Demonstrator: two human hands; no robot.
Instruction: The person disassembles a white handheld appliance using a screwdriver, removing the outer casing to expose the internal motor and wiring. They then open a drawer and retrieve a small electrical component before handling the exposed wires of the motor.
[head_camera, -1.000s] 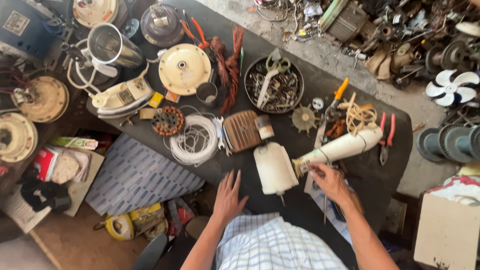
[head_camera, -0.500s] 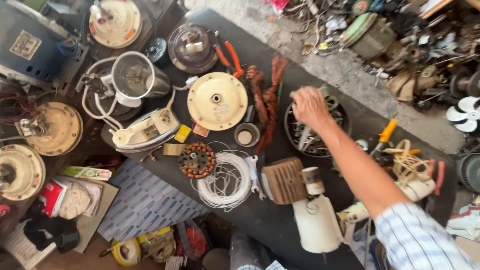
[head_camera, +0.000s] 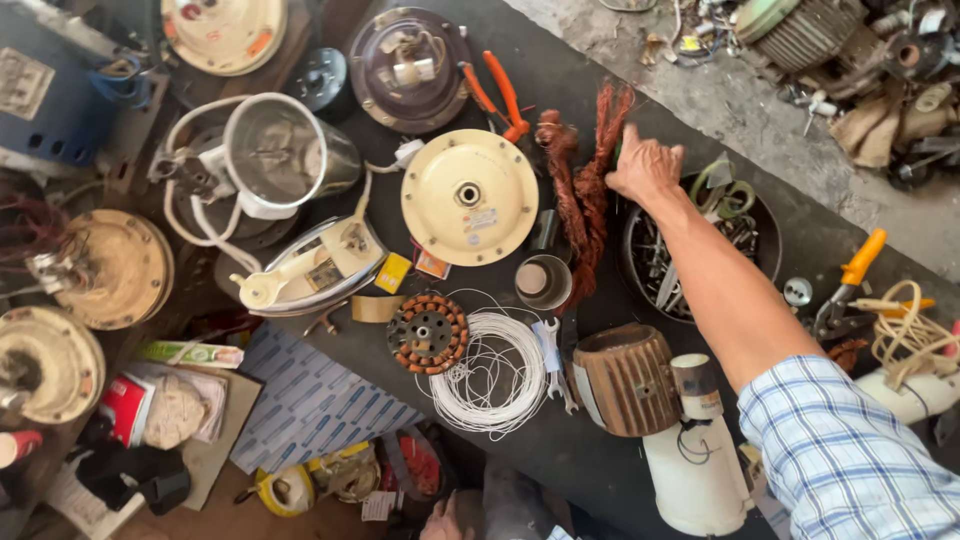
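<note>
Reaching farther than half a second ago, the right hand (head_camera: 645, 165) now rests at the copper wire bundle (head_camera: 585, 190) beside the round parts tray (head_camera: 765, 235) on the dark worktop (head_camera: 560, 450), fingers curled over the strands, grip unclear. A sound pick-up would likely gather the bundle whole, avoiding snags on the orange pliers (head_camera: 497, 95). Left hand unseen.

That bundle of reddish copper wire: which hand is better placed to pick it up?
The right hand. It is stretched across the table and rests right beside the copper wire bundle. The left hand is out of view.
</note>
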